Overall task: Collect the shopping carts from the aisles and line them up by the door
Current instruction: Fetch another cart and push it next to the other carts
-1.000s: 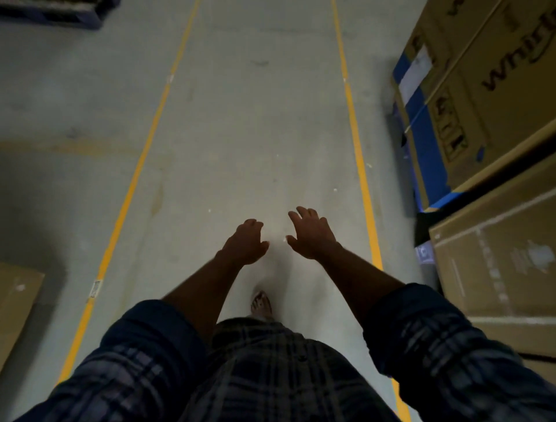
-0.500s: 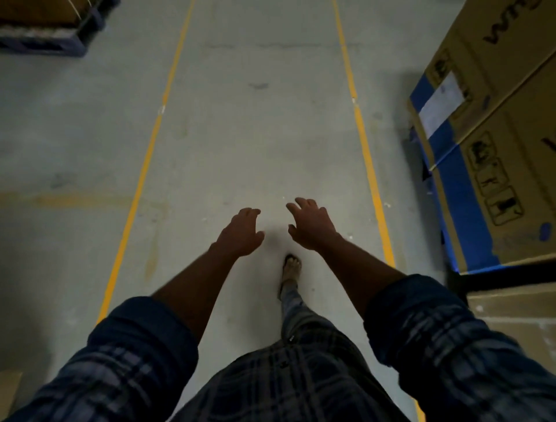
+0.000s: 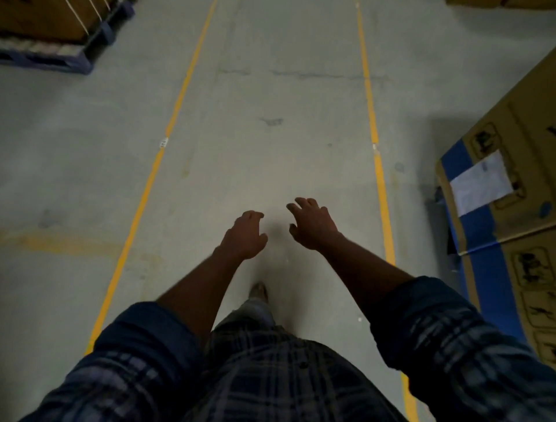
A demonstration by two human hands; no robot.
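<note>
No shopping cart is in view. My left hand (image 3: pixel 245 235) and my right hand (image 3: pixel 313 224) reach out in front of me, palms down, a short gap between them. Both hold nothing, and their fingers are loosely curled and apart. They hover over a grey concrete aisle (image 3: pixel 270 135) bounded by two yellow floor lines, the left line (image 3: pixel 168 132) and the right line (image 3: pixel 373 132). One of my feet (image 3: pixel 259 290) shows below the hands, between my plaid sleeves.
Large cardboard appliance boxes with blue bands (image 3: pixel 505 211) stand close on the right, just outside the right line. A dark blue pallet with boxes (image 3: pixel 57 45) sits at the far left. More cardboard (image 3: pixel 499 2) shows at the top right corner.
I have walked forward along the aisle: the boxes on the right slid down and out of frame, and the pallet at the far left came closer. Both hands stayed out in front, empty.
</note>
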